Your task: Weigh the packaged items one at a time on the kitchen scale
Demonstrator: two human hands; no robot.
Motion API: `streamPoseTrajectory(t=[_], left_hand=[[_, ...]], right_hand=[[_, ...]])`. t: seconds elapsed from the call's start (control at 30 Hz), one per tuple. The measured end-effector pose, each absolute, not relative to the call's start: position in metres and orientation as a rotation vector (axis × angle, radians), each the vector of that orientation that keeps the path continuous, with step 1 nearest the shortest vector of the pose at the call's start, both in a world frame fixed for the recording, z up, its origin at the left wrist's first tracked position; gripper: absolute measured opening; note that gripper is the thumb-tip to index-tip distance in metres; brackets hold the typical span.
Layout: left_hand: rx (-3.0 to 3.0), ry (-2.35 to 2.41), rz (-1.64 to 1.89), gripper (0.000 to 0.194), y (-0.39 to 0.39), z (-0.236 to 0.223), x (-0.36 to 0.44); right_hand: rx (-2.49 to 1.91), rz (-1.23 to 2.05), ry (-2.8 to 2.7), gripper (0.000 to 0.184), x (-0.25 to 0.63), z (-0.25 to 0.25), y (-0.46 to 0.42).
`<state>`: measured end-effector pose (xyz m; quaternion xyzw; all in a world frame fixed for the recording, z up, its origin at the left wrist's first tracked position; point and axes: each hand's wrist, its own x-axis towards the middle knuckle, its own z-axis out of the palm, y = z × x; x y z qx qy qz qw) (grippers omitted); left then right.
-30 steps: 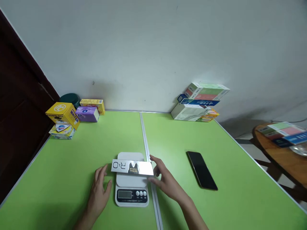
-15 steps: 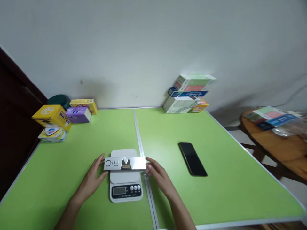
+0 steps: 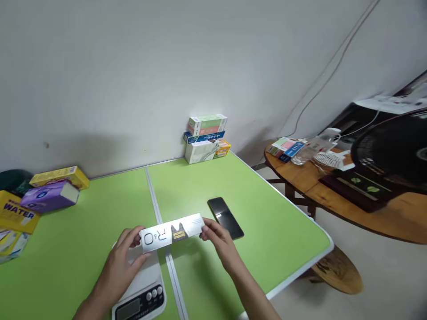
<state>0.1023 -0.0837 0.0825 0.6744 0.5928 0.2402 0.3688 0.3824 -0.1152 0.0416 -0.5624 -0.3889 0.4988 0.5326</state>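
Note:
A slim silver toothpaste box [image 3: 163,235], lettered "Bamboo Charcoal", is held level with its print facing up, its right end slightly farther from me. My left hand [image 3: 116,266] pinches the box's left end between thumb and fingers. At the opposite end, my right hand [image 3: 220,244] grips it the same way. Below and to the left of the box is a white digital kitchen scale [image 3: 151,278], partly covered by my left hand and the box. A black smartphone [image 3: 227,218] lies on the green table [image 3: 276,240], just beyond my right hand.
Stacked cartons [image 3: 205,138] stand against the wall. At the left are a purple tissue pack [image 3: 50,197], a yellow box [image 3: 16,213] and another yellow carton [image 3: 60,176]. A wooden side table [image 3: 310,191] with a black fan [image 3: 393,146] and a stool [image 3: 340,271] stand right.
Both hands have lifted the toothpaste box off the scale and carried it rightward. My view has turned to the right, bringing the fan and stool into sight.

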Motion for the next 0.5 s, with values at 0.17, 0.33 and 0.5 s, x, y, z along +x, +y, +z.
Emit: streamPoseTrajectory(t=[0.17, 0.33, 0.5], left_hand=[[1.993, 1.285, 0.675, 0.041, -0.024, 0.109, 0.198], [2.133, 1.272, 0.815, 0.038, 0.065, 0.148, 0.294], [2.212, 1.319, 0.964, 0.041, 0.167, 0.182, 0.364]], right_hand=[[-1.352, 1.018, -0.811, 0.044, 0.466, 0.056, -0.069], [-1.310, 0.766, -0.846, 0.042, 0.544, 0.097, 0.027], [-1.334, 0.612, -0.889, 0.029, 0.595, 0.145, 0.139]])
